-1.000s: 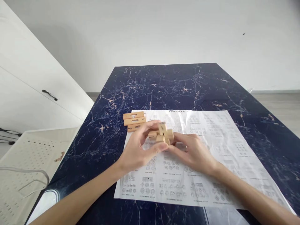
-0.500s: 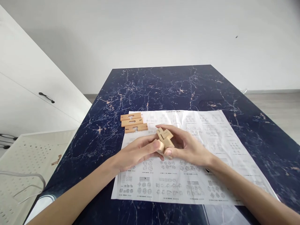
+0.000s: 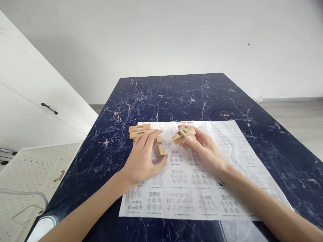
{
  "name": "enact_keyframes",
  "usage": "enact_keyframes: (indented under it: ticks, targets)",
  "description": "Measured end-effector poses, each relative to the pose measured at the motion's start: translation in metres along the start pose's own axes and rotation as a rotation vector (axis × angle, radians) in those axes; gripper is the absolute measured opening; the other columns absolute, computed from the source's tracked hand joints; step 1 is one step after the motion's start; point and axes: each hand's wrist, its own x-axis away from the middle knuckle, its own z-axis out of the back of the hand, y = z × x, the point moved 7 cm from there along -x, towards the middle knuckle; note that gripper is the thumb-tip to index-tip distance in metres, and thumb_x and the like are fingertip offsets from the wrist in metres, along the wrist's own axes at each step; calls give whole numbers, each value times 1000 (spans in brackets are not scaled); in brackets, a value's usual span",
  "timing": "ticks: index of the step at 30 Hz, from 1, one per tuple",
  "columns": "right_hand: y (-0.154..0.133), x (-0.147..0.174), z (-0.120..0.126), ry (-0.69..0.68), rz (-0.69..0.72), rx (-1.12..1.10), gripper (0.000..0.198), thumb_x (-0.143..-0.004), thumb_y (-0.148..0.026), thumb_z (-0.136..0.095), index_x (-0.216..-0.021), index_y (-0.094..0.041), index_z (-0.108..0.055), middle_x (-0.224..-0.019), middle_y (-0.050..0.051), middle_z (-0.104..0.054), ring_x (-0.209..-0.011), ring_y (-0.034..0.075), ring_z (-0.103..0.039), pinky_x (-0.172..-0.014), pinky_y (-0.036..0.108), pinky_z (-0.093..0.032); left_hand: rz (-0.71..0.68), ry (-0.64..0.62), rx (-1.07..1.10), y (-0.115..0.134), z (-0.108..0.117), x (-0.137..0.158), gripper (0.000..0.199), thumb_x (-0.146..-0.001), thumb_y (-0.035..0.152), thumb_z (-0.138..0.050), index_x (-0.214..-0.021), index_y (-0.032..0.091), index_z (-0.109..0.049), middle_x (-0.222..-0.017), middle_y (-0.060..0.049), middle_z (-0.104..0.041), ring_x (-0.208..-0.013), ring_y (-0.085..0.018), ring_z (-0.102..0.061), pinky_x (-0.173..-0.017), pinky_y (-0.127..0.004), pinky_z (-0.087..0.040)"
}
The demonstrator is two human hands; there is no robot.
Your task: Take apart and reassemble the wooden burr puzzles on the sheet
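Two bare hands work over a creased, printed sheet (image 3: 185,188) on a dark-blue marbled table (image 3: 171,94) in the head view. At its 5 o'clock, the right hand (image 3: 205,148) pinches a pair of crossed, notched wooden puzzle pieces (image 3: 188,133) between thumb and fingers; the fingertips underneath are mostly covered, and the pen marks on the wood are hard to read. Toward 7 o'clock, the left hand (image 3: 141,158) arches loosely about another notched wooden block (image 3: 161,150), partly behind its fingers; whether it grips that block or has let go, I cannot tell. Against those fingers, at the hand's 11 o'clock, lie slotted wooden slats: the farthest slat (image 3: 132,129) shows best, the next slat (image 3: 133,135) is partly covered, and only a sliver of another shows. At the view's 8 o'clock, a small wooden piece (image 3: 59,176) rests on a perforated off-white surface (image 3: 27,168), which the left edge cuts off. Both forearms run out of frame.
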Motion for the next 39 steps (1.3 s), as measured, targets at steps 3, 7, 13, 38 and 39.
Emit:
enact_keyframes:
  ticks: [3,7,13,38,39]
  targets:
    - [0,1,-1,-14,-14,-6,49,-100,-58,-68,-136,-25,-67,-100,7,-71,-91,23,-63,-79,36,-51,-75,-79,25,-2,3,-3,76,-87,23,-70,-155,25,-36,-155,-15,-49,-145,-36,-48,-122,-57,-43]
    - [2,1,-1,-26,-27,-14,48,-101,-58,-67,-136,-25,-67,-95,5,-69,-83,20,-58,-75,35,-48,-253,-214,-21,3,2,-2,81,-82,11,-63,-157,26,-37,-157,-14,-46,-146,-36,-46,-123,-57,-39]
    - [-1,0,-4,-59,-14,-45,46,-101,-57,-68,-132,-24,-67,-96,5,-68,-80,19,-59,-72,34,-49,-349,-134,-118,2,4,-3,63,-96,32,-71,-153,24,-45,-157,-17,-47,-145,-37,-48,-121,-57,-42]
    - [-26,20,-34,-202,257,265,69,-88,-34,-89,-146,-36,-52,-144,6,-64,-130,30,-64,-111,52,-55,168,-296,632,16,-8,1,39,-114,42,-35,-86,20,-51,-61,6,-52,-51,-11,-45,-54,-27,-36]
    - [-27,21,-34,-207,284,360,68,-90,-34,-86,-147,-35,-51,-143,7,-64,-129,30,-64,-109,52,-56,194,-305,635,16,-9,1,38,-113,43,-38,-86,20,-52,-61,6,-49,-51,-11,-42,-52,-26,-34]
